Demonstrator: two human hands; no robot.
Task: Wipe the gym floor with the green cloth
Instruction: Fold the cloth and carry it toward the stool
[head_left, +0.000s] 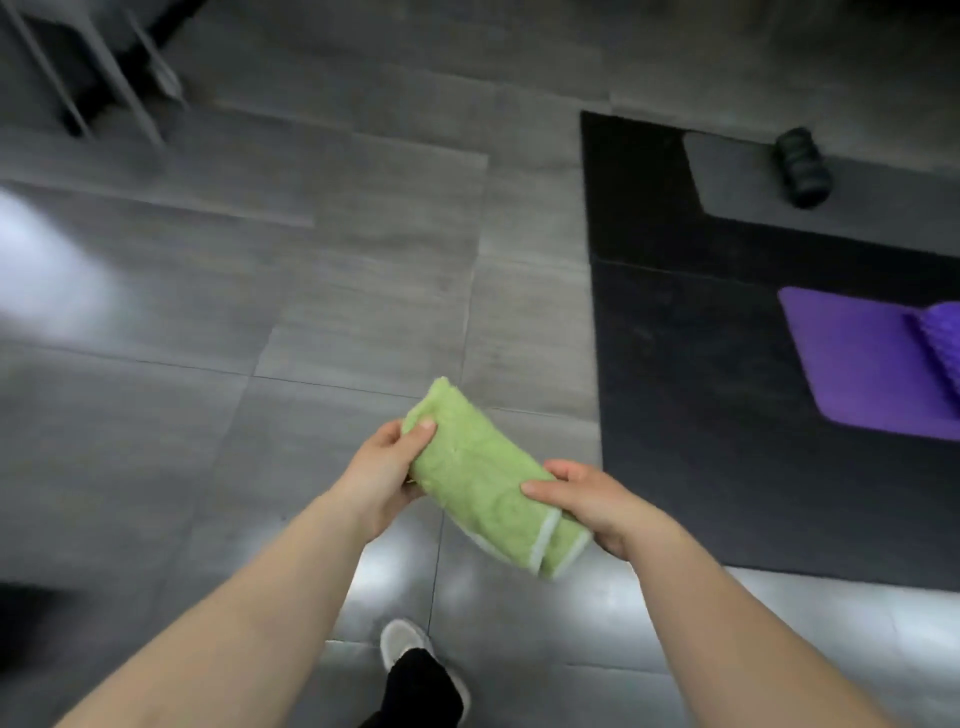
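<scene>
Grey gym floor (322, 291) below; green cloth (483, 473) between left hand (384, 478) and right hand (592, 504)

Bare forearms, no sleeves — black trouser leg (415, 691) over a pale grey shoe (402, 642).

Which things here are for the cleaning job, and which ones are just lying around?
For the job:
green cloth, folded, held up by the left hand and right hand
grey floor, not being wiped yet

Just lying about:
purple mat
black roller
dark mat
grey pad
metal frame, blurry
</scene>
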